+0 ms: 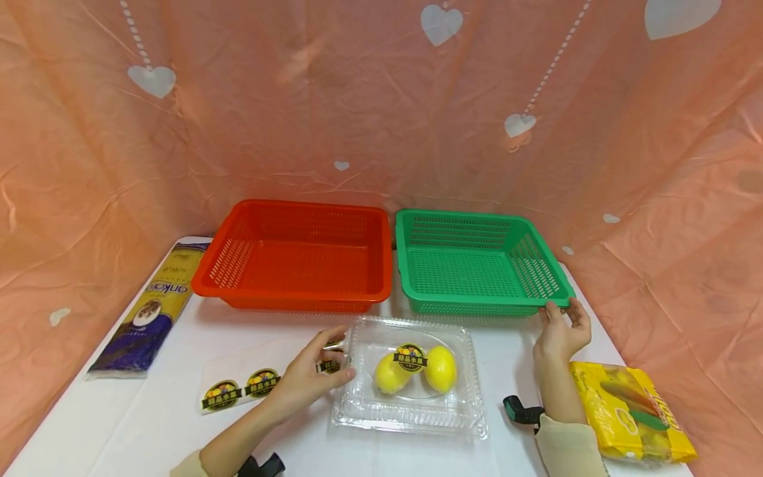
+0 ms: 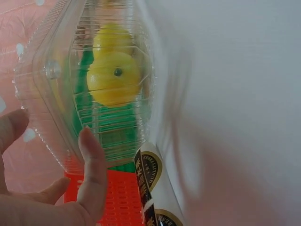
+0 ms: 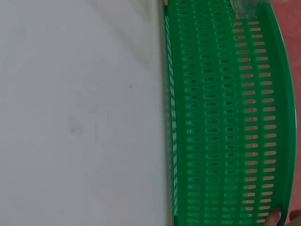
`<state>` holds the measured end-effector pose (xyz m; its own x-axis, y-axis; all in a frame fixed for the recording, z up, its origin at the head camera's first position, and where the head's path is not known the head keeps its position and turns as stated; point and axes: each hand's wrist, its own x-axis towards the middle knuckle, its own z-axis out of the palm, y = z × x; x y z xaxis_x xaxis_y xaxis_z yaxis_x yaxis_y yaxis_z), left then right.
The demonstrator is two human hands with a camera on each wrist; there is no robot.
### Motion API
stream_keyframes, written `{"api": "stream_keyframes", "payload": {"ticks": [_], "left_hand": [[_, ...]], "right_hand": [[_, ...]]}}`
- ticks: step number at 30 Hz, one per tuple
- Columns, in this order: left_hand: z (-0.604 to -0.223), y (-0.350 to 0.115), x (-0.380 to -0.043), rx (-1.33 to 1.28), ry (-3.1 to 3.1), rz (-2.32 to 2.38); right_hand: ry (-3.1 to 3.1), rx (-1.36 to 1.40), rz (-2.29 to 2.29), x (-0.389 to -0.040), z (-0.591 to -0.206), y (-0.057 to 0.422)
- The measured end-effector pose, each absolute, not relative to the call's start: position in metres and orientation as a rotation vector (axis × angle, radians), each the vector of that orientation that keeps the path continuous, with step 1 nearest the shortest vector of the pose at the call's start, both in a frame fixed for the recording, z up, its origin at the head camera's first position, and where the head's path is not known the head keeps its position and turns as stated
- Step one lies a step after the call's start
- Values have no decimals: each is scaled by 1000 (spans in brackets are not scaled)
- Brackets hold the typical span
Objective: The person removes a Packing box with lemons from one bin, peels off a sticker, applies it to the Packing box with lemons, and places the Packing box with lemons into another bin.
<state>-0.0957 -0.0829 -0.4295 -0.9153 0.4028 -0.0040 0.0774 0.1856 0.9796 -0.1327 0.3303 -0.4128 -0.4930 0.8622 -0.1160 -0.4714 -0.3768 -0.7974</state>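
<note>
A clear plastic clamshell box with two lemons inside lies closed near the middle front of the table. A round dark fruit sticker shows on top of it. My left hand is at the box's left side, thumb and fingers spread; the left wrist view shows its fingers apart in front of the box wall. At the near right corner of the green basket, my right hand pinches the rim. Only its fingertips show in the right wrist view, at the bottom corner.
A red basket stands left of the green one. Beside my left hand lies a strip of fruit stickers, partly covered by the hand. A blue and gold packet lies far left, and a yellow packet is near my right forearm.
</note>
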Motion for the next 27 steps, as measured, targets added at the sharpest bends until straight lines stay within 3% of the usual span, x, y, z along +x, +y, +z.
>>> {"api": "stream_keyframes", "payload": {"ticks": [27], "left_hand": [[-444, -74, -107, 585, 2084, 1723]], "right_hand": [[-954, -732, 1958, -133, -411, 332]]}}
